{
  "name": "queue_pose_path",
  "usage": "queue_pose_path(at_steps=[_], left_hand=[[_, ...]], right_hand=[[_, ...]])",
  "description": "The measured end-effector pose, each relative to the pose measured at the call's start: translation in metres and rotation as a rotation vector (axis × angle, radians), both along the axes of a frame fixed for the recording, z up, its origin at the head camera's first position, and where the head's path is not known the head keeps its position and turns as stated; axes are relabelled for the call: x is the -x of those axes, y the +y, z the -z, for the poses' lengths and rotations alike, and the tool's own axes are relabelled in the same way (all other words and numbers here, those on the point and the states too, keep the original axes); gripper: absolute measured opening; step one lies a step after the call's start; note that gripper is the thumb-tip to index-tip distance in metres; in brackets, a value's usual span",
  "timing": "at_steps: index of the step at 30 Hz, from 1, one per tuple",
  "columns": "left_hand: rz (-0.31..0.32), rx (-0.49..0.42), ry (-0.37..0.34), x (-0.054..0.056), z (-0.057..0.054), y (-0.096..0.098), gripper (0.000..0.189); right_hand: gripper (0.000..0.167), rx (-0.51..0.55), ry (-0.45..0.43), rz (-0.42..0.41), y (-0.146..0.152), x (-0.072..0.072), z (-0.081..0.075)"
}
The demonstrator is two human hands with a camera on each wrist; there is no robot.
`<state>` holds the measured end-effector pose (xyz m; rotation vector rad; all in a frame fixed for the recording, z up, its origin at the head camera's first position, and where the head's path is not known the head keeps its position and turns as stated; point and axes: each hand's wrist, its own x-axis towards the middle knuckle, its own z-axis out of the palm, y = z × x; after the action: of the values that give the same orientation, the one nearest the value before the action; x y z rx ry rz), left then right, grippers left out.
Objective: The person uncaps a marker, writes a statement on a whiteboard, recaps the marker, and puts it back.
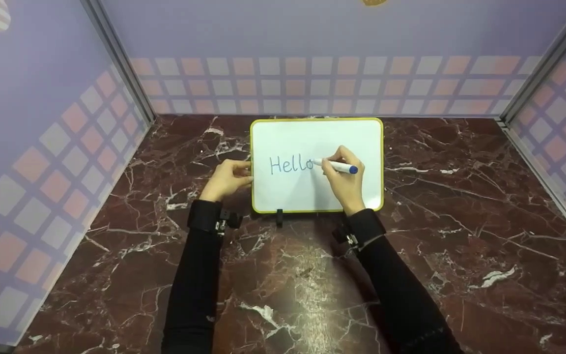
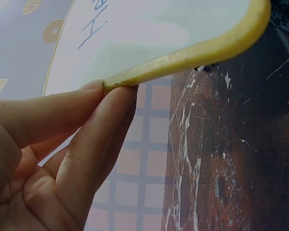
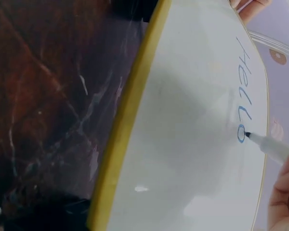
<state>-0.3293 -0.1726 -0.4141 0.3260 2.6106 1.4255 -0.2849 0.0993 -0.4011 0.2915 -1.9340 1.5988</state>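
Note:
A whiteboard (image 1: 288, 194) with a yellow frame stands on the dark marbled table, bearing the word "Hello" in blue. My left hand (image 1: 226, 179) pinches the board's left edge between thumb and fingers; the left wrist view shows the fingertips on the yellow rim (image 2: 192, 57). In my right hand (image 1: 347, 179) is a white marker (image 1: 339, 167) with a blue end, gripped like a pen. Its dark tip meets the letter "o" in the right wrist view, where the right hand (image 3: 285, 192) shows only in part.
A black stand foot (image 1: 279, 218) juts out from under the board's lower edge. The marbled table (image 1: 460, 236) stretches to both sides and toward me. Lilac walls (image 1: 312, 29) with pink and white checks enclose it at the back, left and right.

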Motion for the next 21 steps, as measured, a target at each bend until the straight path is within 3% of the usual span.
queue_pose_path(at_steps=[6,14,21], left_hand=[[-0.004,-0.001,0.003,-0.001,0.0,0.001,0.049],[-0.007,-0.011,-0.004,0.001,0.0,0.001,0.048],[-0.008,0.004,0.01,0.001,0.001,0.0,0.048]], right_hand=[[0.028,0.104,-0.008,0.075,0.015,0.003,0.003],[0.028,0.081,0.024,0.061,0.027,0.011,0.008],[0.028,0.067,-0.002,0.06,0.026,0.012,0.008]])
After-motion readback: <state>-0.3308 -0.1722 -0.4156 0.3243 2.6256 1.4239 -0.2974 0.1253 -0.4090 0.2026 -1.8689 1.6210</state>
